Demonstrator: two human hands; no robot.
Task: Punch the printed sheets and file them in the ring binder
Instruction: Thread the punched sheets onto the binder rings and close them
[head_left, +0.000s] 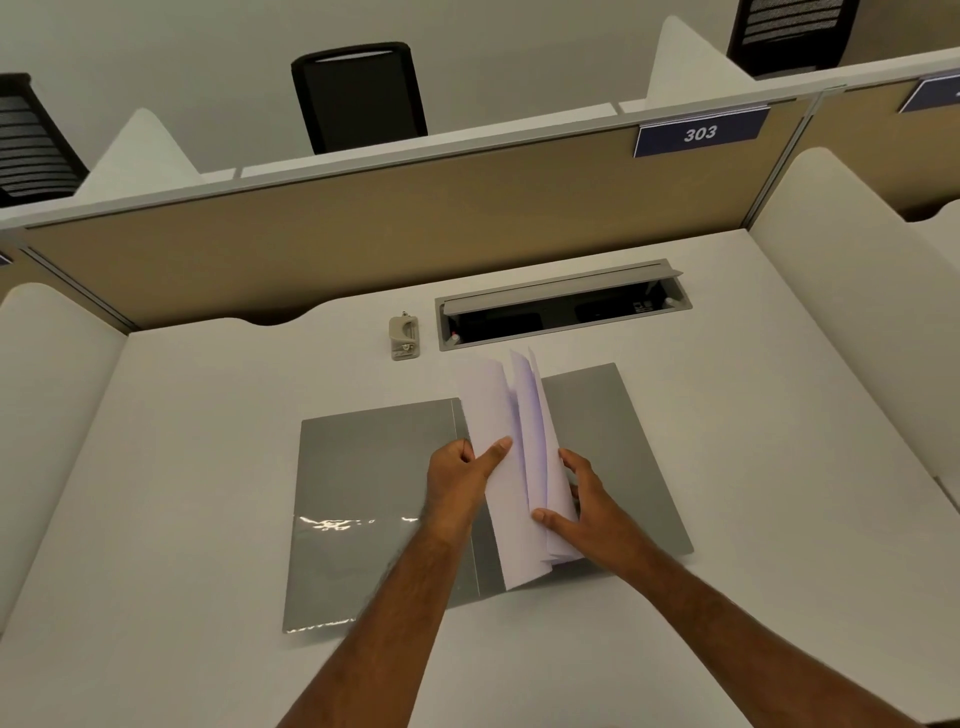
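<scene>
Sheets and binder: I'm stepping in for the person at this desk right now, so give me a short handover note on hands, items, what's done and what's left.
Left hand: grip closed on the left edge of the sheets, thumb on top.
Right hand: fingers spread against the right side of the stack, steadying it.
Sheets stand fanned along the spine of the open grey binder, which lies flat on the desk.
Hole punch sits untouched behind the binder, left of the cable tray.
Done: binder opened, sheets brought to it. I cannot tell whether they are punched or on the rings.
Left: check holes, seat sheets, close binder.
</scene>
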